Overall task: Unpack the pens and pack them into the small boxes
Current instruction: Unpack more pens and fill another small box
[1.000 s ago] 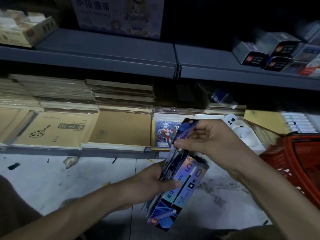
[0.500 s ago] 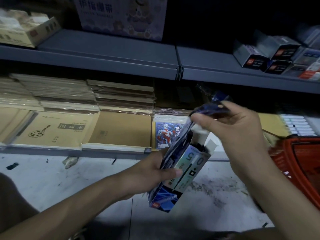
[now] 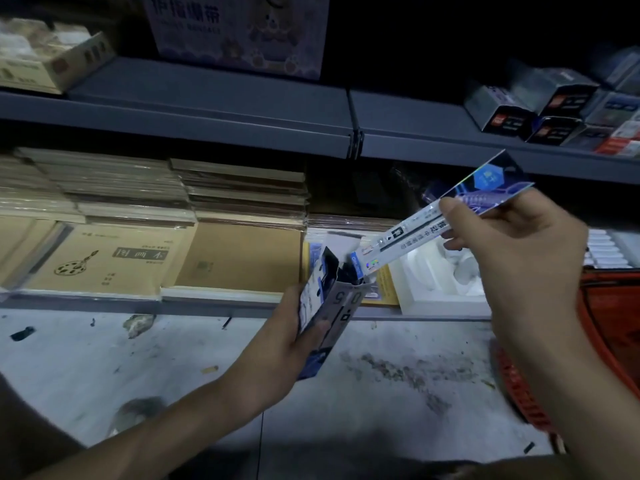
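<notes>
My left hand point(image 3: 277, 344) grips a blue and silver pen box point(image 3: 329, 303) marked "0.5", held upright over the floor with its top open. My right hand point(image 3: 512, 244) pinches a flat carded pen pack point(image 3: 426, 230) by its blue upper end. The pack slants up to the right, and its lower end sits just at the box's open mouth. Several small dark boxes point(image 3: 540, 109) lie on the upper shelf at the right.
Stacks of tan notebooks point(image 3: 145, 258) fill the low shelf on the left. A white moulded tray point(image 3: 440, 282) lies behind my hands. An orange basket point(image 3: 609, 341) stands at the right edge. The pale floor point(image 3: 121, 372) below is dirty, with scattered debris.
My right hand has moved up and to the right, drawing the carded pen pack almost wholly out of the box. My left hand has kept the box in about the same spot.
</notes>
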The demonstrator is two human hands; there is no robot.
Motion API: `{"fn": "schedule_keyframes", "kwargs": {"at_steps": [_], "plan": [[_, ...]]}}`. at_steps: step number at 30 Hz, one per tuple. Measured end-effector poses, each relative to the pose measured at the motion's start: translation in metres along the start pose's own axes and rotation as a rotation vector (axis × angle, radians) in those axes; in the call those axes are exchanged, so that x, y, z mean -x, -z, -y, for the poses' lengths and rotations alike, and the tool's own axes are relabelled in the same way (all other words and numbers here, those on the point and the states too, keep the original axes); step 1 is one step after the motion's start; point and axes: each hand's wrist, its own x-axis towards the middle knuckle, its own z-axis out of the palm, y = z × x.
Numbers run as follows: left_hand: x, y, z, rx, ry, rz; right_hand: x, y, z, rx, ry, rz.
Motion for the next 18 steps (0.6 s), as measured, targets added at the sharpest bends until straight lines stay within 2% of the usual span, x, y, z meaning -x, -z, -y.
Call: {"fn": "schedule_keyframes", "kwargs": {"at_steps": [5,18], "plan": [[0.001,0.000,-0.001,-0.073,-0.050,-0.032,0.002,-0.002,0.004,0.064,0.073,-0.021],[0.003,0.003,-0.004,-0.132,-0.129,-0.084,0.002,0.000,0.010,0.171,0.126,0.009]]}}
